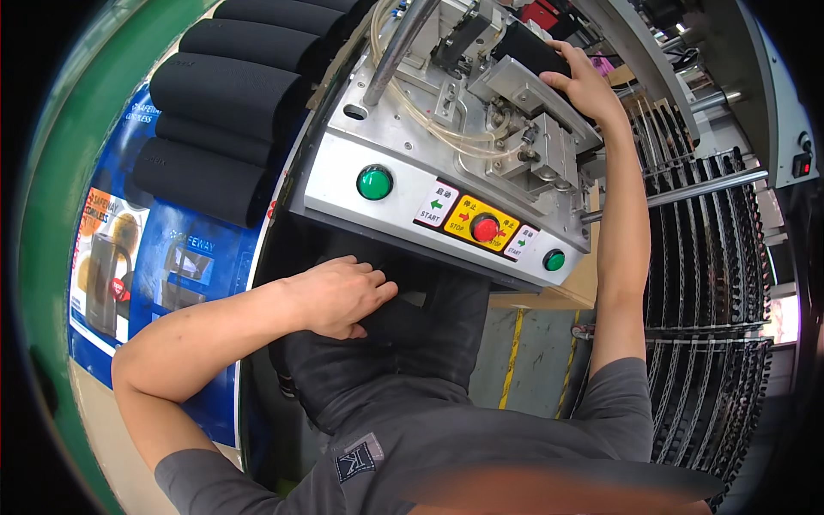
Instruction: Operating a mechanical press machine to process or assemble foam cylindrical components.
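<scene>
My right hand [588, 84] reaches up to the metal fixture [524, 86] on the machine, with thumb and fingers around the end of a smooth black housing [528, 50] lying in it. Part of that piece is hidden behind the fixture and my fingers. My left hand [348, 296] hovers over my lap, in front of the machine's control panel [335, 176]. Its fingers are loosely curled, the thumb stands apart from them, and nothing shows in it.
Left of the machine, several black rounded housings [223, 90] lie in a row beside blue printed boxes [184, 257]. The panel carries a green button [374, 182], a red button [485, 227] and a smaller green button [554, 259]. Black racks [704, 257] stand at the right.
</scene>
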The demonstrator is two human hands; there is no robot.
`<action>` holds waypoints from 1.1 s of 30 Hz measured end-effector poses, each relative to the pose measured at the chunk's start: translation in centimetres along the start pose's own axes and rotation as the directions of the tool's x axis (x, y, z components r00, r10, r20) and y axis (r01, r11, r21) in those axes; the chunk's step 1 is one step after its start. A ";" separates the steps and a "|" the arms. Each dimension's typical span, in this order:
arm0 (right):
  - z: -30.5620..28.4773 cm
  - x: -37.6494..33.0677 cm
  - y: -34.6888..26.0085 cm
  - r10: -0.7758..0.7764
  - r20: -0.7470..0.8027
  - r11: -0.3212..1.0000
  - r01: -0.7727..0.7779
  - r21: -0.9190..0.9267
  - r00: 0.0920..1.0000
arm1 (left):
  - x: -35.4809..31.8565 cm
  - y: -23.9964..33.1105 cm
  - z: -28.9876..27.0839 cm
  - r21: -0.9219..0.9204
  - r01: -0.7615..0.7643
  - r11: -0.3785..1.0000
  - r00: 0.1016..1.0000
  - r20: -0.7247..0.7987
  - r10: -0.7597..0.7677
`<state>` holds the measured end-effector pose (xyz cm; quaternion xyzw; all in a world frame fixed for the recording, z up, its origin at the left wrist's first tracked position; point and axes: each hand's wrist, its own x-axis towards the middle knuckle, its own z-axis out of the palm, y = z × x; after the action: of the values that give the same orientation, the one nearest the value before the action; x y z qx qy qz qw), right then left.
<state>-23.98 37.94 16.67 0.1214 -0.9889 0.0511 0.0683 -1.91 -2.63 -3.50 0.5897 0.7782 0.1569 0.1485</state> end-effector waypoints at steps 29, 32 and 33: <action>-1.7 1.1 -1.5 -0.005 0.154 0.996 -0.009 0.090 0.988 | -0.1 -0.4 -0.7 0.011 0.027 1.000 0.999 -0.020 -0.027; 0.6 -2.3 -3.0 0.094 0.288 0.968 -0.155 0.197 0.953 | -0.4 -0.1 -0.8 -0.013 0.056 0.998 0.998 -0.015 -0.056; 3.5 -6.3 -3.5 0.164 0.393 0.926 -0.278 0.255 0.905 | -0.5 -0.1 -0.7 -0.025 0.068 0.997 0.997 0.050 -0.067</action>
<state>-17.50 35.61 12.56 0.0235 -0.9717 0.1871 -0.1423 -2.18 -3.22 -2.87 0.5647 0.7917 0.1475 0.1804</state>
